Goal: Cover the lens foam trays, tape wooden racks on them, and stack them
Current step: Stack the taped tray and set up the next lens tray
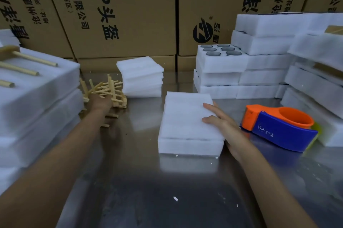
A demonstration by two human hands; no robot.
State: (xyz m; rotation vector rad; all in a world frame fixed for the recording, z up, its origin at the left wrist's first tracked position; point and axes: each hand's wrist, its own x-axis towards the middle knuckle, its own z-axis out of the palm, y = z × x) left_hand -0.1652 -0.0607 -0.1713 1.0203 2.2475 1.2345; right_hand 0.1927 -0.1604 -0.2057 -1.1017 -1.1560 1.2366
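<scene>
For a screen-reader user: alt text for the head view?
A person's right hand rests on a covered foam tray on a steel table; the left hand reaches into a pile of wooden racks, tape dispenser at right.

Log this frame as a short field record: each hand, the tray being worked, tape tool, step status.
left hand: reaching into the pile of wooden racks, grip blurred
right hand: fingers resting on the covered foam tray
tape dispenser: lying on the steel table, untouched
status: tray covered, no rack on it yet
</scene>
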